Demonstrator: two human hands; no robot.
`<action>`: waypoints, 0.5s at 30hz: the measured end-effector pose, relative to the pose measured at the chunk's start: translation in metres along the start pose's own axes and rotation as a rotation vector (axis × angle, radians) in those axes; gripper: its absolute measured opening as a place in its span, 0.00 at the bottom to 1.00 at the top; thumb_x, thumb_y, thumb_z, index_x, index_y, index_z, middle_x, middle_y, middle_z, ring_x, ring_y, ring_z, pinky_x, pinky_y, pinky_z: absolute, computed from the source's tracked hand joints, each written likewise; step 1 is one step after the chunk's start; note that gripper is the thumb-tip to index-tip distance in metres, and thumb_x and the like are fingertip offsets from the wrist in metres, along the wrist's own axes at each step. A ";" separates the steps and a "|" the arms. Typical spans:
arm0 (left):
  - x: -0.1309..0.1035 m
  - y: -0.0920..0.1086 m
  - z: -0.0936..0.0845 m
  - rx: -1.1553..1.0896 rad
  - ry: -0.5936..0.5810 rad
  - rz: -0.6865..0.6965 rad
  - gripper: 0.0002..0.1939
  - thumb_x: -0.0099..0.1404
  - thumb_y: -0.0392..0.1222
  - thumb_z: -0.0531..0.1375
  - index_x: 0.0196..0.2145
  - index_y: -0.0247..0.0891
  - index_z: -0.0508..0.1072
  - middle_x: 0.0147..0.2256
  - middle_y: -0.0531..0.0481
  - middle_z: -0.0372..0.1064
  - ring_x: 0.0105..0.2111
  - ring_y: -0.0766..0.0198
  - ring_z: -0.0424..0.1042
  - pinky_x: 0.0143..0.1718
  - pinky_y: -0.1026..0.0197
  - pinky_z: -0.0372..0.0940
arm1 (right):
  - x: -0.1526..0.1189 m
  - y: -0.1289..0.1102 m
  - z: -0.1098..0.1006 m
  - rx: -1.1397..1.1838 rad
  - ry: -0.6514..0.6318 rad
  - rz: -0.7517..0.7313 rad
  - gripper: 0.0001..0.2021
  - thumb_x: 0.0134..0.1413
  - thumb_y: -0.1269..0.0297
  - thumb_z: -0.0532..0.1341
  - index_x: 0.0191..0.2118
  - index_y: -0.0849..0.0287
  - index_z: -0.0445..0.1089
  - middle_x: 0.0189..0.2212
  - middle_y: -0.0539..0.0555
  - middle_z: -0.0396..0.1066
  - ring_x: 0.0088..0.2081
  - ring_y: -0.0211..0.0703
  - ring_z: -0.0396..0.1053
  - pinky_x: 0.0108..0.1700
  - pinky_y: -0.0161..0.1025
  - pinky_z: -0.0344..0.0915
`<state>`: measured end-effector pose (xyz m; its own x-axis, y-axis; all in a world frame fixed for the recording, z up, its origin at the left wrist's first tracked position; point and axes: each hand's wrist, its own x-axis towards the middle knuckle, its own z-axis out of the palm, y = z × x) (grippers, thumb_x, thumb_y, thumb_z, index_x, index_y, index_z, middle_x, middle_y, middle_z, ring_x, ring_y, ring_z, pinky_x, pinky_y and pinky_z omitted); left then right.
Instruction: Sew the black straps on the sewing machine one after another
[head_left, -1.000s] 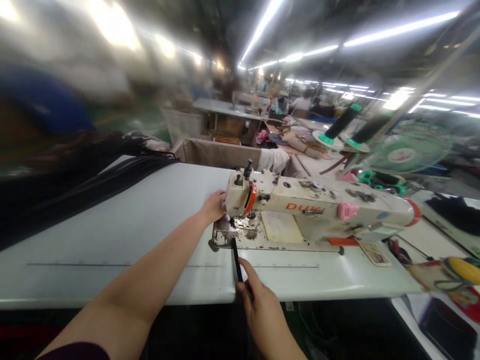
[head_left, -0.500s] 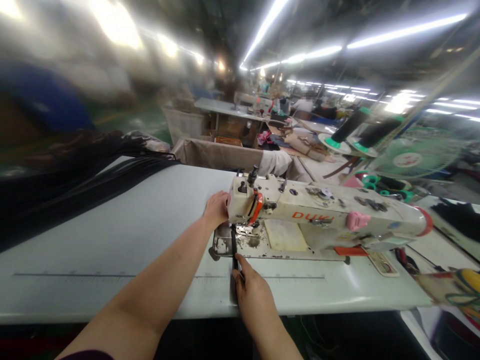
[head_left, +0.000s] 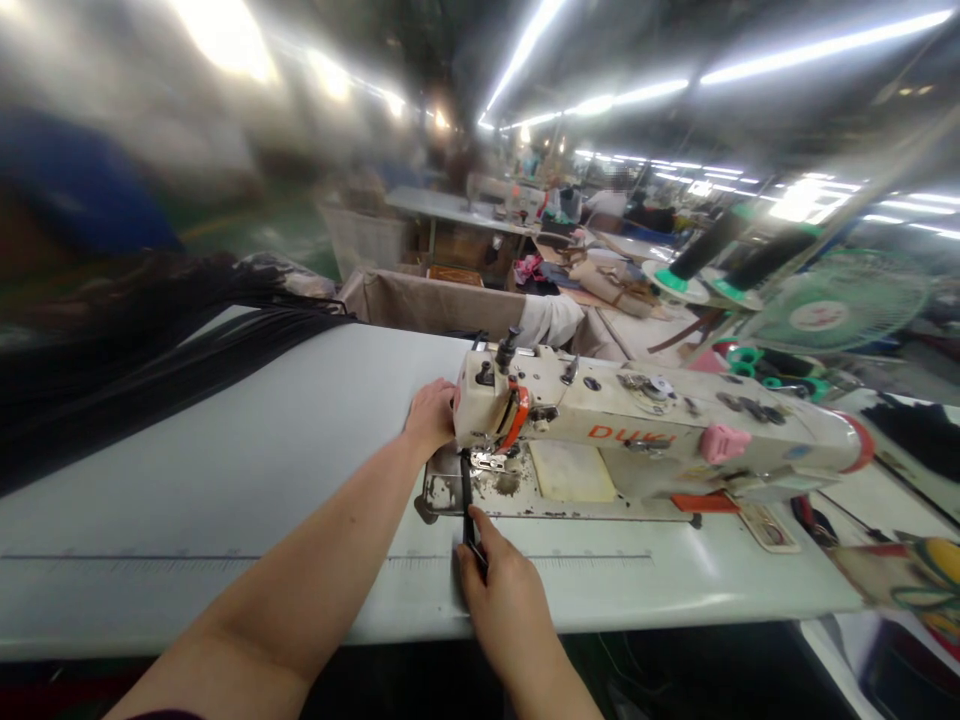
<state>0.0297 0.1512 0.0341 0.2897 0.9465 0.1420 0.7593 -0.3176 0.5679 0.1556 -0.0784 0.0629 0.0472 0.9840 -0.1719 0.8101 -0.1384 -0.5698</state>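
Note:
A white sewing machine [head_left: 645, 410] with an orange-red band lies across the tabletop. A narrow black strap [head_left: 466, 490] runs from under its presser foot [head_left: 487, 460] toward me. My right hand [head_left: 510, 600] is closed on the near part of this strap, index finger stretched along it in front of the needle plate. A thin dark piece shows between thumb and index finger; whether it is the strap's end or a tool I cannot tell. My left hand [head_left: 433, 412] reaches around the far left side of the machine head, its fingertips hidden behind it.
Long black straps [head_left: 277, 340] lie heaped over the table's left part. A ruler scale [head_left: 150, 556] marks the front. Behind stands a cloth-lined bin [head_left: 435, 300]. Black thread cones [head_left: 705, 245] and a green fan [head_left: 832, 305] are at the right.
Less of the black strap shows on my side of the machine. My right thumb has shifted slightly left and down. My left hand stays behind the machine head; the view has shifted slightly.

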 end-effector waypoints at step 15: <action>-0.007 -0.002 -0.006 -0.090 -0.037 0.068 0.24 0.58 0.37 0.63 0.53 0.45 0.79 0.57 0.43 0.74 0.63 0.41 0.65 0.70 0.35 0.46 | 0.005 -0.003 -0.001 -0.007 -0.007 0.015 0.25 0.68 0.68 0.54 0.69 0.61 0.63 0.54 0.64 0.77 0.53 0.54 0.77 0.55 0.46 0.71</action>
<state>0.0229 0.1460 0.0367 0.3613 0.9198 0.1533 0.6822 -0.3728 0.6290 0.1538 -0.0727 0.0648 0.0551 0.9810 -0.1861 0.8132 -0.1523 -0.5617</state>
